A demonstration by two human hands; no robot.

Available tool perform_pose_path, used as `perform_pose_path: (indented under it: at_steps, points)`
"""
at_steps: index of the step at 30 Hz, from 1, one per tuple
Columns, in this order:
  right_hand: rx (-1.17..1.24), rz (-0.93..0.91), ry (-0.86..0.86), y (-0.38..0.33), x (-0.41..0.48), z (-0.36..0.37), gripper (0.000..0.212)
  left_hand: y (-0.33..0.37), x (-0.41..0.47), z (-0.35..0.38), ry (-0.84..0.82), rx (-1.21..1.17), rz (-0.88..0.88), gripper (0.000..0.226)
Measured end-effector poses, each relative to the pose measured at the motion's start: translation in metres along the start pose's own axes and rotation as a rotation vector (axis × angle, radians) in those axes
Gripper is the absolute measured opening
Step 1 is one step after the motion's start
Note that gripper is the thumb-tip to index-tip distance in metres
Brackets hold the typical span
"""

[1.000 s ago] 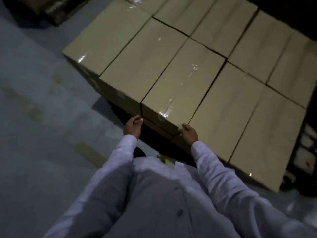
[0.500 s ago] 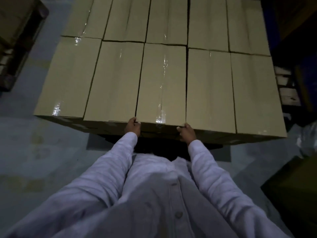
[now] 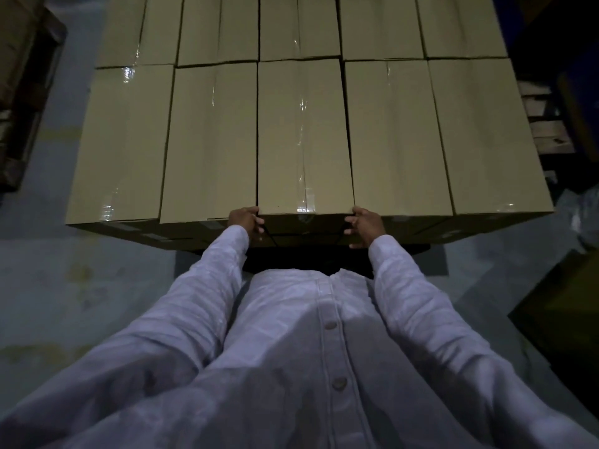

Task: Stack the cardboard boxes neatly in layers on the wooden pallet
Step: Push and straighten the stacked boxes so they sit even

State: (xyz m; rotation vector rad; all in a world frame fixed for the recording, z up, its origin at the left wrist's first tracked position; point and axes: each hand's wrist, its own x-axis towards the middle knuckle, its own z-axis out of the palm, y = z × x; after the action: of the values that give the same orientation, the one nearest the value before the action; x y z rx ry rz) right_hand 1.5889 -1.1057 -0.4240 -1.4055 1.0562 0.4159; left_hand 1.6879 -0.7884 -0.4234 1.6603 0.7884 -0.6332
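Middle cardboard box (image 3: 304, 134) lay in near row of top layer, flush between neighbouring boxes (image 3: 210, 140), its end at layer's near edge. Wooden pallet was hidden beneath.

We judged box long, stiff-walled, bulky enough to want both hands. Weight we could not tell. Glossy tape strip (image 3: 303, 157) along top seam looked slippery, so bare cardboard at near-end corners seemed best hold.

Left hand (image 3: 244, 218) curled round near-left corner, right hand (image 3: 364, 225) round near-right corner, both gripping this box.

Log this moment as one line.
box: middle, near row, top layer | left hand: grips its left corner | right hand: grips its right corner
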Motion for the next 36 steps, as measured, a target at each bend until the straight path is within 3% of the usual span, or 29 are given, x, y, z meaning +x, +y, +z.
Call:
perform_pose_path:
  at_steps: [14, 36]
  points:
    - [0.007, 0.122, -0.082, -0.028, -0.008, -0.028, 0.037, 0.007, -0.012, 0.007, 0.007, -0.032, -0.089, 0.040]
    - [-0.026, 0.138, -0.122, -0.024, 0.001, -0.040, 0.047, -0.001, -0.014, 0.007, 0.027, -0.019, -0.078, 0.042]
